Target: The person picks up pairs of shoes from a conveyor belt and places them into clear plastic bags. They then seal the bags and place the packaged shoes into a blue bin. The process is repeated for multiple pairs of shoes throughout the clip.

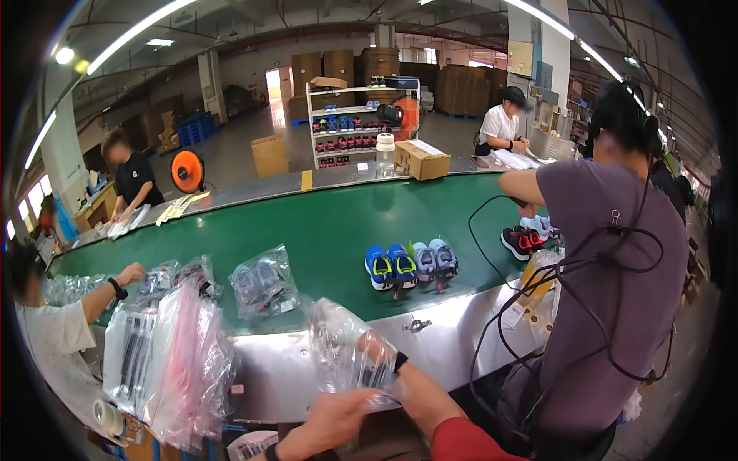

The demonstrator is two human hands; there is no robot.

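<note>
Head view, looking down across a curved work line.

Low in the middle, a clear plastic bag (346, 346) held up in front of the belt's steel edge (292, 369), thin, crinkled and glossy, catching white glare. Right hand (374, 349) up against or inside the bag's mouth, blurred through the film; how wide the fingers stand cannot be told. Left hand (338, 415) below it, closed on the bag's lower edge. Judged from this: the bag being opened and spread, nothing seen inside it yet. Film this limp probably calls for a light pinch on both sides to keep the mouth apart.

Beyond the hands, a smooth green conveyor belt (323, 223). On it, a pair of bright blue shoes (390, 266) just beside a paler blue-grey pair (433, 259), both loose and unwrapped. Further left, bagged shoes (264, 284) in wrinkled clear film.

At the left, a hanging sheaf of clear bags (173, 353), pink-tinted, slack. At the right, a person in a purple shirt (615, 253), back turned, black cables draped across it.
</note>
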